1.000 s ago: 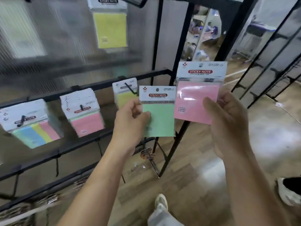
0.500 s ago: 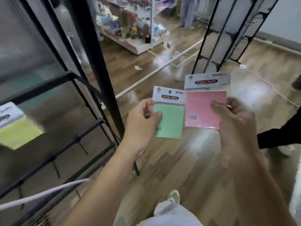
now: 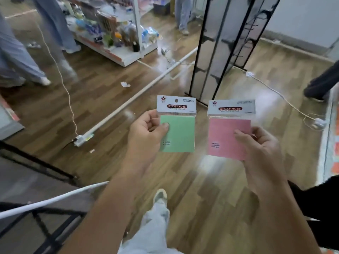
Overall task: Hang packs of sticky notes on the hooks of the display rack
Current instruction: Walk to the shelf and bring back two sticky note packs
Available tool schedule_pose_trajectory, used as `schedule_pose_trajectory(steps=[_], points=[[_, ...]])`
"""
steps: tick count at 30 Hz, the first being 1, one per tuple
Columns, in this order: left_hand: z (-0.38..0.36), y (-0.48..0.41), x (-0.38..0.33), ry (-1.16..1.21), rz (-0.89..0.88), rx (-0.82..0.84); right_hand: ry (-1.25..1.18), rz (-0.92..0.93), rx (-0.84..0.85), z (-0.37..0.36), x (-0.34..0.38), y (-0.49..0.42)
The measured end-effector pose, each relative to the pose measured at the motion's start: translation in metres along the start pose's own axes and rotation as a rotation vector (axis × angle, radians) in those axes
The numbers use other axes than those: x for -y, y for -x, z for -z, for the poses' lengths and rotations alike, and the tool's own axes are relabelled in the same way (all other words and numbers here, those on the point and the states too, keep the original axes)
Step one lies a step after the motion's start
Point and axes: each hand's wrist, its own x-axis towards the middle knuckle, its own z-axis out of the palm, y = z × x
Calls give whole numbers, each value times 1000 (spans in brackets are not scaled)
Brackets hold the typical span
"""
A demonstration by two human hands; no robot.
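My left hand (image 3: 146, 132) pinches a green pack of sticky notes (image 3: 180, 132) by its left edge, thumb on the front. My right hand (image 3: 260, 149) pinches a pink pack of sticky notes (image 3: 225, 136) by its right edge. Both packs are upright, side by side with a gap between them, above the wooden floor. A black display rack (image 3: 220, 50) stands beyond the packs, its hooks bare as far as I can see. Only the dark frame of the nearer rack (image 3: 36, 167) shows at the lower left.
A white shelf unit (image 3: 117, 33) loaded with goods stands at the back. White cables (image 3: 67, 92) and a long white rail (image 3: 128, 101) lie on the floor. Other people's legs (image 3: 22, 57) are at the left, back and right. My own leg and shoe (image 3: 159, 202) are below.
My view has swung right, away from the rack with hung packs, which is out of sight now. The two packs have moved apart; both hands keep their hold.
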Motion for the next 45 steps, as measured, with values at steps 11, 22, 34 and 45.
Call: schedule_pose_trajectory(steps=[11,22,34,45], points=[[-162,-235,-35,68,13,217,-61,46,-265,21,35,-246],[-388,-411,-35,24,18,398,-115,70,-421,129,48,-448],[-643,-582,-71,54,-104,332,-90,141,-253,276,123,-742],[-834,-776,-78,70,-155,364,-28,169,-249,331,157,-1017]])
